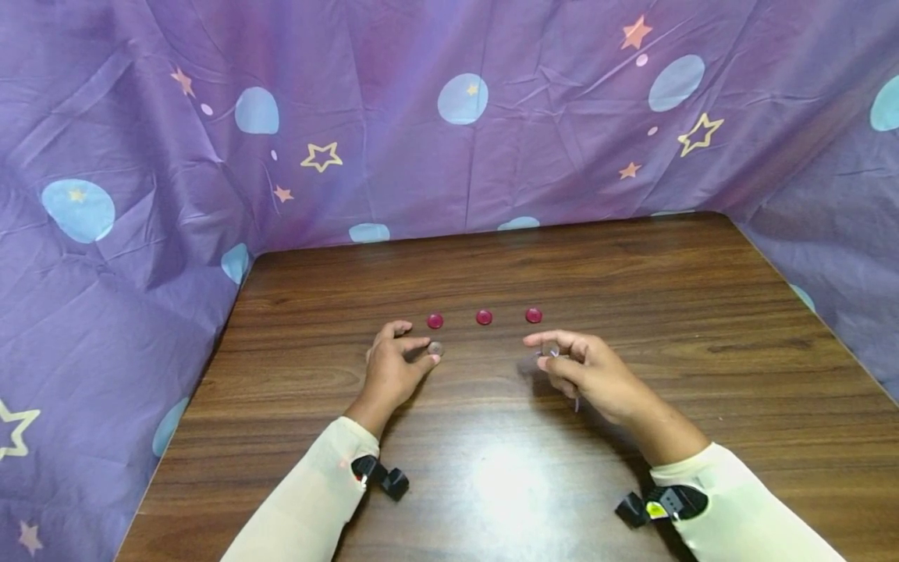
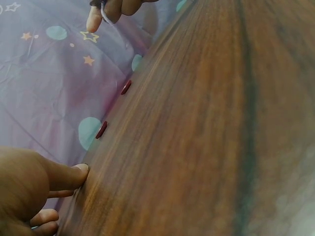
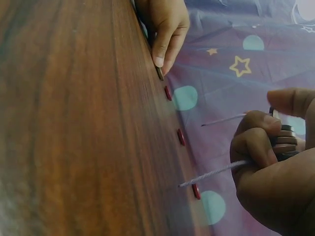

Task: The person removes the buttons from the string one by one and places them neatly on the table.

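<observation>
Stacked discs [image 3: 284, 140] are partly hidden by the right hand [image 1: 588, 376], which is cut off by the left wrist view's top edge.

The wood-grained bench [image 1: 492, 421] carries three red discs [image 1: 484, 317] in a row towards its far edge; a grey disc [image 1: 436, 349] sits farther from that edge.

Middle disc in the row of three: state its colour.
The middle disc is crimson, best seen in the head view.

Shows deep red on three discs [image 1: 484, 318], streaky brown wood grain on desk [image 1: 632, 304], cream on sleeves [image 1: 302, 499], pale lilac on cord [image 3: 211, 175]; scatters blue spots [image 1: 455, 106], yellow and orange stars [image 1: 636, 33] across purple cloth [image 1: 393, 86].
</observation>
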Demonstrator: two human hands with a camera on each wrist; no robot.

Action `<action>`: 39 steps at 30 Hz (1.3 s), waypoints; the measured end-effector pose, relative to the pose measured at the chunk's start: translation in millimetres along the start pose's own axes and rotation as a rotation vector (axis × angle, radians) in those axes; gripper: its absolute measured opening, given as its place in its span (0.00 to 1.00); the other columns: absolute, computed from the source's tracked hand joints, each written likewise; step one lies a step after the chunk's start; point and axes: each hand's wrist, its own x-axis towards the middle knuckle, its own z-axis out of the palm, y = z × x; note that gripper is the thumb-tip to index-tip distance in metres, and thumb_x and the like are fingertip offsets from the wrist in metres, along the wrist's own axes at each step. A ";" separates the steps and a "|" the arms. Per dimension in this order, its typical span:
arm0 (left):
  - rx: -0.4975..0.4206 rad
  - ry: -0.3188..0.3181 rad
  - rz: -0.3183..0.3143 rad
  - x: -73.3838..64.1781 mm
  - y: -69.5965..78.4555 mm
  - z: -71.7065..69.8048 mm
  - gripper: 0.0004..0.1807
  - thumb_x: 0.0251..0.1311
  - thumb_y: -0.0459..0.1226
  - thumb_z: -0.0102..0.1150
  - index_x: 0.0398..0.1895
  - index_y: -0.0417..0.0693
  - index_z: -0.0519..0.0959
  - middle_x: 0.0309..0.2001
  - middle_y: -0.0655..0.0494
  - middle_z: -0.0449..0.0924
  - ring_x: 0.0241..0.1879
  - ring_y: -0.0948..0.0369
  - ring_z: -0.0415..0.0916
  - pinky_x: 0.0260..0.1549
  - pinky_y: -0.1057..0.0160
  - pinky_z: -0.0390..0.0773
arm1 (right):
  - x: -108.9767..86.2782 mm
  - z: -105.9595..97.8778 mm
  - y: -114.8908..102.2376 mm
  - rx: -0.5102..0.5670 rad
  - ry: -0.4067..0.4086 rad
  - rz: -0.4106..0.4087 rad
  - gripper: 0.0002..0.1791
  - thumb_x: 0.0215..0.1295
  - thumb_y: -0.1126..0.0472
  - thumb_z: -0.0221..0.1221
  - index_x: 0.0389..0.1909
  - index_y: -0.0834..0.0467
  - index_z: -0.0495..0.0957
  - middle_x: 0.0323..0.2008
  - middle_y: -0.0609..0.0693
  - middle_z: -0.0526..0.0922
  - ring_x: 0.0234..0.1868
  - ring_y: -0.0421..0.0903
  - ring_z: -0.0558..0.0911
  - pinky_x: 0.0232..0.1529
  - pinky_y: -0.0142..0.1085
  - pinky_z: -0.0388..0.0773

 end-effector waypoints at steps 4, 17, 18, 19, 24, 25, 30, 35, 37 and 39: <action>0.001 0.002 0.001 0.1 -0.1 -0.2 0.18 0.48 0.42 0.76 0.44 0.50 0.88 0.63 0.48 0.74 0.66 0.49 0.68 0.65 0.44 0.62 | 0.7 0.6 0.1 0.054 0.002 -0.024 0.21 0.69 0.67 0.56 0.62 0.59 0.68 0.18 0.43 0.69 0.17 0.37 0.67 0.14 0.35 0.65; -0.001 0.005 0.003 -0.6 0.0 0.0 0.18 0.47 0.43 0.76 0.43 0.50 0.88 0.63 0.49 0.74 0.66 0.49 0.68 0.64 0.44 0.63 | 3.2 0.9 2.6 0.118 0.086 -0.023 0.12 0.68 0.68 0.58 0.48 0.61 0.66 0.22 0.41 0.73 0.17 0.36 0.67 0.15 0.29 0.64; 0.000 0.003 0.001 -0.5 0.0 0.0 0.18 0.47 0.43 0.76 0.43 0.51 0.88 0.63 0.50 0.74 0.66 0.49 0.68 0.65 0.44 0.62 | 3.1 1.0 2.3 0.116 0.090 -0.017 0.14 0.68 0.68 0.58 0.50 0.61 0.66 0.21 0.41 0.73 0.17 0.36 0.67 0.16 0.29 0.64; 0.000 0.002 0.000 -0.5 -0.1 0.0 0.18 0.47 0.43 0.76 0.43 0.51 0.88 0.63 0.50 0.74 0.66 0.50 0.68 0.65 0.44 0.62 | 3.0 1.1 2.0 0.116 0.092 -0.012 0.15 0.67 0.68 0.59 0.51 0.60 0.66 0.21 0.40 0.73 0.17 0.36 0.67 0.16 0.29 0.64; 0.001 -0.001 -0.010 0.3 -0.2 -0.4 0.19 0.47 0.44 0.76 0.44 0.52 0.88 0.63 0.50 0.74 0.66 0.50 0.68 0.66 0.44 0.62 | 2.1 1.1 0.6 0.134 0.058 0.000 0.20 0.67 0.69 0.58 0.53 0.54 0.62 0.23 0.40 0.75 0.17 0.36 0.68 0.15 0.28 0.63; -0.002 -0.003 -0.013 0.4 -0.1 -0.6 0.19 0.47 0.44 0.77 0.44 0.52 0.88 0.63 0.50 0.74 0.66 0.50 0.68 0.67 0.44 0.61 | 2.0 1.0 0.2 0.143 0.041 0.001 0.20 0.67 0.70 0.57 0.52 0.53 0.61 0.24 0.40 0.75 0.17 0.36 0.68 0.15 0.28 0.62; -0.030 0.001 -0.018 0.3 2.1 -2.8 0.21 0.45 0.45 0.78 0.46 0.53 0.87 0.63 0.51 0.74 0.65 0.50 0.69 0.67 0.43 0.61 | 1.8 0.4 0.3 0.176 -0.013 0.013 0.17 0.68 0.74 0.49 0.51 0.57 0.56 0.26 0.42 0.75 0.19 0.36 0.67 0.17 0.26 0.59; -0.058 0.037 -0.004 0.0 3.6 -3.9 0.24 0.44 0.45 0.79 0.47 0.53 0.87 0.61 0.50 0.74 0.63 0.49 0.71 0.66 0.44 0.65 | 2.3 0.9 0.1 0.178 0.007 0.019 0.15 0.67 0.73 0.48 0.50 0.61 0.57 0.25 0.44 0.73 0.19 0.37 0.68 0.17 0.27 0.59; -0.069 0.051 0.011 -0.1 3.5 -3.6 0.25 0.43 0.45 0.80 0.48 0.53 0.87 0.61 0.50 0.74 0.63 0.49 0.72 0.65 0.46 0.67 | 2.2 0.7 0.0 0.184 0.010 0.015 0.14 0.67 0.73 0.50 0.50 0.62 0.59 0.27 0.44 0.74 0.19 0.37 0.68 0.17 0.28 0.59; -0.092 0.064 0.039 0.0 3.4 -3.1 0.25 0.43 0.44 0.80 0.48 0.52 0.86 0.61 0.49 0.74 0.62 0.50 0.72 0.65 0.48 0.69 | 2.1 0.3 0.2 0.178 0.014 0.010 0.14 0.67 0.73 0.51 0.52 0.63 0.63 0.28 0.44 0.75 0.20 0.37 0.69 0.17 0.28 0.59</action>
